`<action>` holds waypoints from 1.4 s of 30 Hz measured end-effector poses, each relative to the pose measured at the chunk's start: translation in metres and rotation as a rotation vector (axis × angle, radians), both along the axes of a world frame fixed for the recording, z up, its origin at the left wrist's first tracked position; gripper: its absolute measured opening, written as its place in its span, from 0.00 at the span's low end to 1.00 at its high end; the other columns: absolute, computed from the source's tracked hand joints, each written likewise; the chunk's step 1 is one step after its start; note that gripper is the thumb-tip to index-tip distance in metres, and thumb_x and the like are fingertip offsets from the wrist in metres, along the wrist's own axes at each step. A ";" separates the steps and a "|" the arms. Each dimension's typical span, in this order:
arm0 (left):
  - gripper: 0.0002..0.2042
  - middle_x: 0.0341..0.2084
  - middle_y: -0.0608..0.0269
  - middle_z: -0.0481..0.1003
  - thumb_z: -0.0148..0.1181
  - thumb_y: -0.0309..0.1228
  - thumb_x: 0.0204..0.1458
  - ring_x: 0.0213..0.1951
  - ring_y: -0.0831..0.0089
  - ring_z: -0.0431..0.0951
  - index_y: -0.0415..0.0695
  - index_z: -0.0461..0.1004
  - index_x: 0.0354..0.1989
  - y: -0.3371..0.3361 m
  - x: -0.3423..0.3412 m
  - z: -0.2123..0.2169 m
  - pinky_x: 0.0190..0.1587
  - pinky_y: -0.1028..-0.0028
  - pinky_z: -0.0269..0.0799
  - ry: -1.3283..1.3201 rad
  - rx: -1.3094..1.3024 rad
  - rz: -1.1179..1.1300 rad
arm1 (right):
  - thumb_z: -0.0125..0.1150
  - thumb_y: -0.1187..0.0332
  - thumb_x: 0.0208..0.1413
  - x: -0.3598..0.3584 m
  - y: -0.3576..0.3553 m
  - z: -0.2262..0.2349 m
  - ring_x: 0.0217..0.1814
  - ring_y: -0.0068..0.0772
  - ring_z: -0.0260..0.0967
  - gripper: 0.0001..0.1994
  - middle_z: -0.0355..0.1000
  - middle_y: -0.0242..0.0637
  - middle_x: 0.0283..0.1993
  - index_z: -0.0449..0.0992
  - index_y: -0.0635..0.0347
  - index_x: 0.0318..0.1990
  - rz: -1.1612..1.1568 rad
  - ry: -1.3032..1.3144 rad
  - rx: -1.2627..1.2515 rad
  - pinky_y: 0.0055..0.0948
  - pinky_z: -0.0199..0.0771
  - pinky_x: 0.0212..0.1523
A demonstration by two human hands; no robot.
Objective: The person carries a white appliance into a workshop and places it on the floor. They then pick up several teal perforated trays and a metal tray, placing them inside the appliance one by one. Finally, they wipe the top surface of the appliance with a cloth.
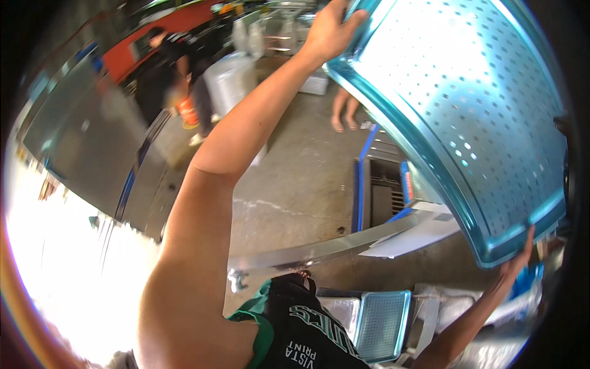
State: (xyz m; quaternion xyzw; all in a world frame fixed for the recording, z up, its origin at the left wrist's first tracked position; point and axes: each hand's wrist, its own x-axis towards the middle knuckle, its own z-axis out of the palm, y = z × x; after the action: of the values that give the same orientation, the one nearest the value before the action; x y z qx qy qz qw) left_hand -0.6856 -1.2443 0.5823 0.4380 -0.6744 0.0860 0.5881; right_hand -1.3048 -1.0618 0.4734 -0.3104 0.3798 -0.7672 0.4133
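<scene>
A large perforated metal tray (455, 92) with a shiny teal tint is held up in front of me, tilted, at the upper right. My left hand (335, 31) grips its upper left edge, with the arm stretched far up. At the tray's lower right corner, my right hand (519, 255) is closed on the rim, partly hidden by the tray. Rows of small holes cover the tray's flat face, and its rim is raised.
Below me lies a similar teal tray (381, 326) beside a silver one (344, 310). A metal bar (307, 255) crosses in front. A person (184, 67) stands at the far left near an orange bucket (187, 112). Metal panels (86, 141) lean at left. Another person's bare legs (344, 111) show beyond the tray.
</scene>
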 end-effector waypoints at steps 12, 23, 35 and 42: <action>0.29 0.36 0.59 0.78 0.47 0.59 0.65 0.37 0.69 0.77 0.43 0.76 0.48 0.345 0.171 -0.197 0.46 0.64 0.75 -0.127 1.258 -0.248 | 0.67 0.58 0.60 0.191 0.137 -0.019 0.67 0.47 0.64 0.34 0.63 0.50 0.69 0.66 0.73 0.65 -0.474 0.065 -0.237 0.48 0.67 0.67; 0.22 0.51 0.61 0.76 0.58 0.38 0.63 0.52 0.69 0.76 0.44 0.68 0.64 0.386 0.207 -0.328 0.54 0.70 0.72 -0.029 1.399 -0.971 | 0.58 0.56 0.64 0.424 0.145 -0.011 0.65 0.48 0.67 0.26 0.68 0.46 0.67 0.72 0.64 0.64 -0.583 0.055 -0.154 0.51 0.66 0.67; 0.50 0.67 0.47 0.64 0.38 0.75 0.55 0.64 0.49 0.67 0.44 0.55 0.73 0.328 0.313 -0.449 0.61 0.45 0.65 1.756 1.158 -1.850 | 0.64 0.60 0.65 0.713 0.196 -0.102 0.50 0.27 0.68 0.18 0.74 0.31 0.46 0.73 0.60 0.56 -0.297 0.359 0.257 0.30 0.68 0.54; 0.31 0.65 0.52 0.66 0.54 0.42 0.59 0.65 0.50 0.67 0.43 0.59 0.70 0.247 0.337 -0.495 0.67 0.49 0.64 1.432 1.418 -0.854 | 0.64 0.56 0.62 0.749 0.180 -0.157 0.57 0.46 0.73 0.23 0.75 0.51 0.53 0.70 0.60 0.58 -0.135 0.491 0.739 0.40 0.71 0.54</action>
State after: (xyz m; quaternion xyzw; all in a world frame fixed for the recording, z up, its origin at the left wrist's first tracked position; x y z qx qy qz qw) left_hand -0.3490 -0.9973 0.0876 0.3557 -0.1686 -0.8075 0.4393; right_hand -0.5558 -0.8820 0.3162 -0.2893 0.7346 -0.5091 0.3428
